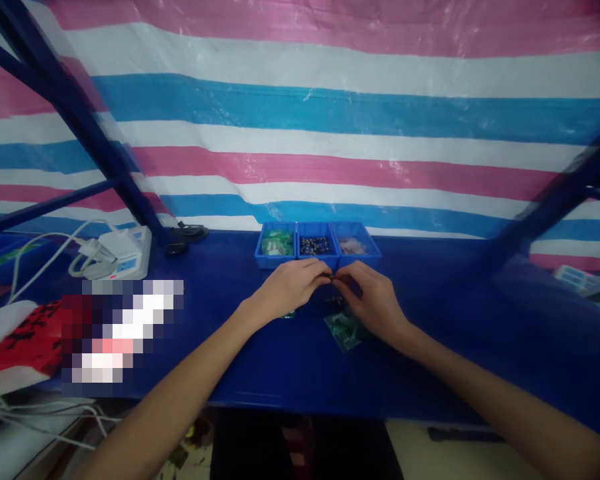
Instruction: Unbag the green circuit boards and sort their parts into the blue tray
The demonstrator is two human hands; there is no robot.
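Small dark part (331, 279), too tiny to identify, is pinched between the fingertips of the left hand (287, 288) and right hand (373, 298), both curled nearly closed, just in front of the three blue bins (318, 245). A clear packet (347, 329) lies on the table (480, 333) under the right hand; judging by this, assembly seems midway, bins well stocked

A tiny dark part (331, 278), hardly discernible, sits pinched between both hands' fingertips just before the blue bins.
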